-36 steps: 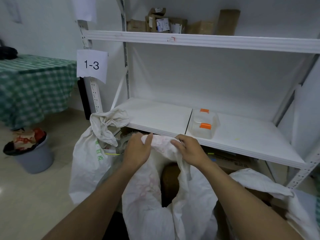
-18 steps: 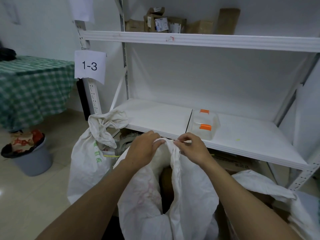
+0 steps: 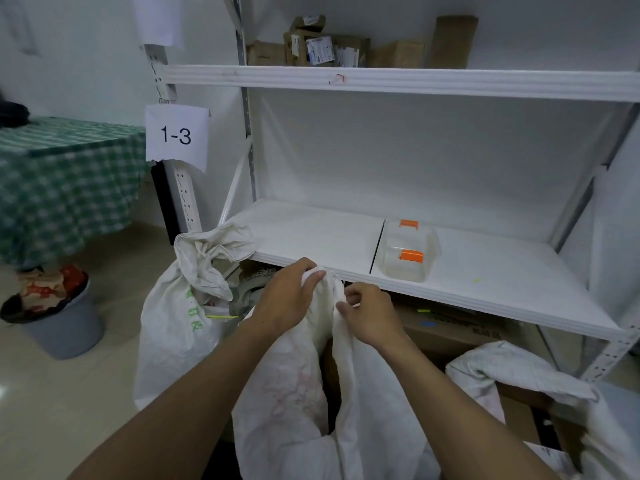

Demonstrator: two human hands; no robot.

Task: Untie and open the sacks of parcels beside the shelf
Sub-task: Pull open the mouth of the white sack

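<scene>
Head view looks down on two bare forearms reaching to a white sack point(image 3: 287, 393) that stands on the floor near the front edge of the lower shelf point(image 3: 485, 303). The left hand point(image 3: 287, 299) has its fingers curled over the bunched top of the sack, gripping the fabric. The right hand point(image 3: 372, 317), just beside it, pinches a fold of the same top between thumb and fingers. Below the hands a dark gap runs down between two folds of the sack. A left sack point(image 3: 169, 334) with green print stands touching it, its crumpled mouth slack. A right sack point(image 3: 519, 372) lies low at the near right. On the shelf sits a clear box point(image 3: 408, 251) with orange clasps. Far left stand a grey bin point(image 3: 62, 334) and a table point(image 3: 62, 174) under green checked cloth; a "1-3" label point(image 3: 176, 135) hangs on the shelf post.
</scene>
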